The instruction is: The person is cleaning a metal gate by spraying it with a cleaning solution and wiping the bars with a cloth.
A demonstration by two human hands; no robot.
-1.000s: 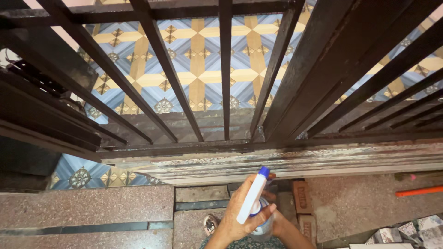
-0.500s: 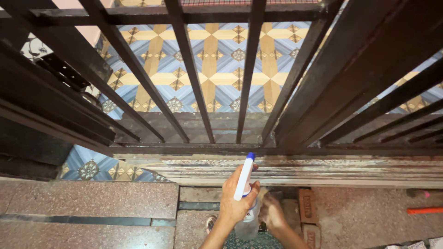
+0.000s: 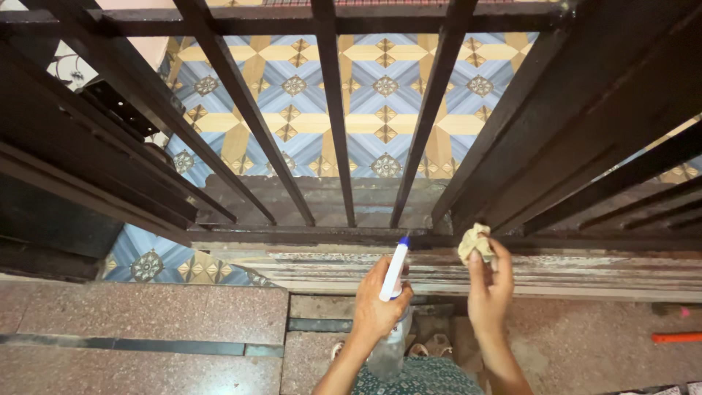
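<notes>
My left hand (image 3: 376,307) grips a clear spray bottle (image 3: 387,344) with a white and blue nozzle (image 3: 395,267) that points up toward the bottom rail of a dark metal gate (image 3: 336,124). My right hand (image 3: 488,287) holds a crumpled beige cloth (image 3: 474,241) pinched in its fingertips, raised against the gate's bottom rail (image 3: 322,235) beside a thick upright bar. Both hands are close together just below the worn, whitish threshold strip (image 3: 585,267).
Beyond the bars lies a blue and yellow patterned tile floor (image 3: 365,102). Reddish granite slabs (image 3: 146,322) lie on my side of the gate. An orange rod-like object (image 3: 676,338) lies at the right edge. My feet in sandals (image 3: 431,345) show below.
My right hand has risen from beside the bottle to the gate's bottom rail with the cloth in it. The view has shifted left and the bottle stays in my left hand.
</notes>
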